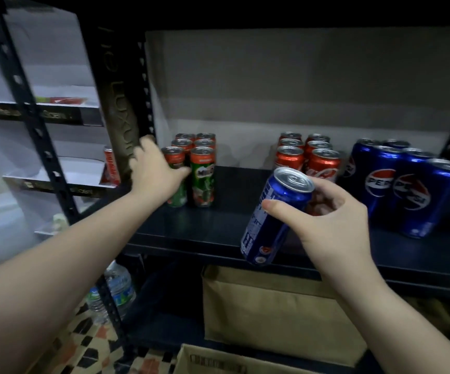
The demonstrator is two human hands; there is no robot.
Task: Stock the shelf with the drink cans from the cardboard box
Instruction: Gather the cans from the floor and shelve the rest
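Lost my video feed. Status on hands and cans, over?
Left hand on front-left Milo can. Right hand grips blue Pepsi can, tilted, above shelf edge. Open gap between Milo and Coke cans.

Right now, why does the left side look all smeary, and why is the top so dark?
Head view: the rack post and white boxes at left are motion-blurred, the wide lens bends the edges, the top corners fall into shadow, and the blue can in the right hand stays fairly sharp with a glinting lid.
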